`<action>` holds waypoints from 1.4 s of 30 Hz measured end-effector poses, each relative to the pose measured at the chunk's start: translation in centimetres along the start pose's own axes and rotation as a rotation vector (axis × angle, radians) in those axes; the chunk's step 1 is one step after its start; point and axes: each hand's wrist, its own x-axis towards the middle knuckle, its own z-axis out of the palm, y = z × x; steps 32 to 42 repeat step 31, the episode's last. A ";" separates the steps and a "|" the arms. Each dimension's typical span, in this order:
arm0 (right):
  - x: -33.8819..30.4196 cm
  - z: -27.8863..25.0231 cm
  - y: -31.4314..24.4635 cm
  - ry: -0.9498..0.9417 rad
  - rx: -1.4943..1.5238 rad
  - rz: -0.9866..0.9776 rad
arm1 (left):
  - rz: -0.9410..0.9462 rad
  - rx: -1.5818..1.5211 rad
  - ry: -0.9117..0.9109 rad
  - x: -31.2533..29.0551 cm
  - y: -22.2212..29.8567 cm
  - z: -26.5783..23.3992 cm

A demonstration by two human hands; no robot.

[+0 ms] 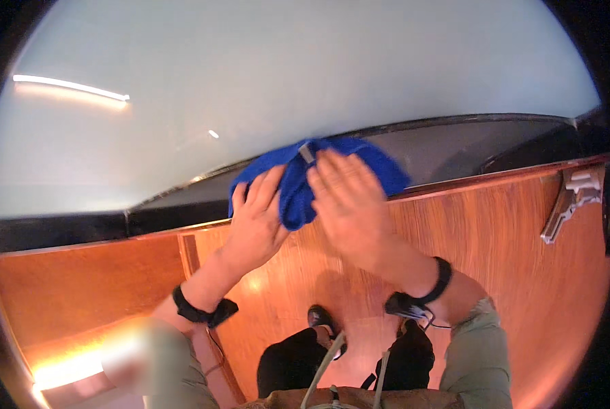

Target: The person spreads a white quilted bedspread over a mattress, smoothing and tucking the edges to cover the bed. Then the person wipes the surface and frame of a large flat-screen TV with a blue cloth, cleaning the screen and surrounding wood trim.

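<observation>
A blue cloth (pixel 293 184) lies bunched over the dark ledge (pixel 448 153), with a small pale tag (pixel 307 154) sticking up near its middle. My left hand (pixel 256 217) rests on the cloth's left part, fingers spread and stretched out over it. On the right, my right hand (pixel 351 208) lies flat on the cloth, its fingers extended and slightly blurred. Part of the cloth bulges up between the two hands. Both wrists wear black straps.
Beyond the ledge rises a large pale, glossy panel (pixel 332 75) reflecting a light strip. Wood-look surfaces (pixel 455 225) lie on the near side. A metal fitting (pixel 571 201) is at the far right. At lower left, a bright light (pixel 73 365) glows. My feet (pixel 322 317) show below.
</observation>
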 end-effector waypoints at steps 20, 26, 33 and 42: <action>6.1 -1.5 0.2 0.977 0.472 1.213 | -0.992 -1.913 0.704 8.4 6.2 1.1; 9.8 -5.5 -1.7 -0.203 0.253 1.237 | -1.100 -3.015 0.548 7.5 3.0 -4.1; 11.1 -6.5 -0.7 -0.011 0.404 1.248 | -1.119 -3.029 0.515 6.0 1.7 -13.4; 11.1 -6.5 -0.7 -0.011 0.404 1.248 | -1.119 -3.029 0.515 6.0 1.7 -13.4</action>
